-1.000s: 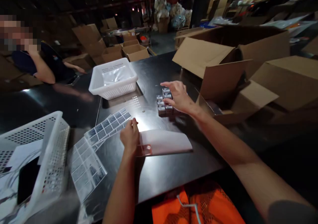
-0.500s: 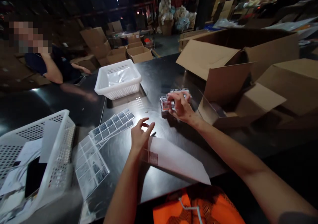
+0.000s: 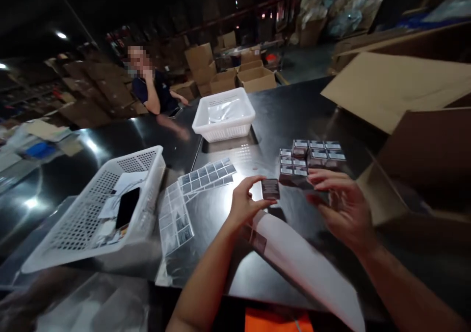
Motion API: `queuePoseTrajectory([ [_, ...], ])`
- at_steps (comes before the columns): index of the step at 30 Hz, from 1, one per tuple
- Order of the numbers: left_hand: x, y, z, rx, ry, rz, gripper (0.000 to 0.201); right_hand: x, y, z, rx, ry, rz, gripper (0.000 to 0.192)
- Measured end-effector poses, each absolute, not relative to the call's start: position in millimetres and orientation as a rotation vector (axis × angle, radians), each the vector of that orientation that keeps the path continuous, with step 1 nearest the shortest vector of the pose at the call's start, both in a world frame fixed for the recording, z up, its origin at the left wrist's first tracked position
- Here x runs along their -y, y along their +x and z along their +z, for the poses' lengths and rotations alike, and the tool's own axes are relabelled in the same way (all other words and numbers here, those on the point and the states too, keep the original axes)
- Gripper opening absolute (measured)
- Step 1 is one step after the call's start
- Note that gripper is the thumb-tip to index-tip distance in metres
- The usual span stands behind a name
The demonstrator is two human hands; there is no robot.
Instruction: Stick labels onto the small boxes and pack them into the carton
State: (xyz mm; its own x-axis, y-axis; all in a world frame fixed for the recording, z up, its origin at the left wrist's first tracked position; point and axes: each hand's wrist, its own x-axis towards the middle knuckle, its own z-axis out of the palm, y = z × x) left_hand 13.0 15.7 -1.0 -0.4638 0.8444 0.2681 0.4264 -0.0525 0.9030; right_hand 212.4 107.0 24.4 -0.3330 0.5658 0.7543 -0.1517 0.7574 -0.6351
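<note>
In the head view, a small dark rectangular box with a striped label (image 3: 270, 188) is being pinched between the thumb and fingers of the left hand (image 3: 245, 205), just in front of the stacked block of small dark boxes (image 3: 311, 162) on the glossy black table (image 3: 287, 111). The right hand (image 3: 344, 209) is being held beside it with fingers spread and curled, clamped on nothing. The light pinch is being judged a risk: the box could be dropped onto the white curled backing sheet (image 3: 305, 268) beneath.

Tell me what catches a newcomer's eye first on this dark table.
The left hand pinches a small dark box at the centre, with the right hand open beside it. Just behind sits a block of stacked boxes. To the left, label sheets lie flat beside a white basket that holds a phone.
</note>
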Motion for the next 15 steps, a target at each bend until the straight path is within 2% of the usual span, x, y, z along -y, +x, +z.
queuePoseTrajectory([
  [4, -12.8, 19.4, -9.1, -1.895, 1.504, 1.474, 0.052, -107.0, 211.6, 26.6, 1.578, -0.426, 1.147, 0.01],
  [10, -11.8, 25.9, -15.1, -1.946, 1.713, 1.432, 0.054, -110.5, 206.4, 14.6, 1.569, -0.582, 1.698, 0.043],
  [15, -6.4, 30.3, -12.5, -1.946, 1.815, 1.443, 0.05, -101.3, 202.7, 14.5, 1.508, -0.705, 1.762, 0.052],
])
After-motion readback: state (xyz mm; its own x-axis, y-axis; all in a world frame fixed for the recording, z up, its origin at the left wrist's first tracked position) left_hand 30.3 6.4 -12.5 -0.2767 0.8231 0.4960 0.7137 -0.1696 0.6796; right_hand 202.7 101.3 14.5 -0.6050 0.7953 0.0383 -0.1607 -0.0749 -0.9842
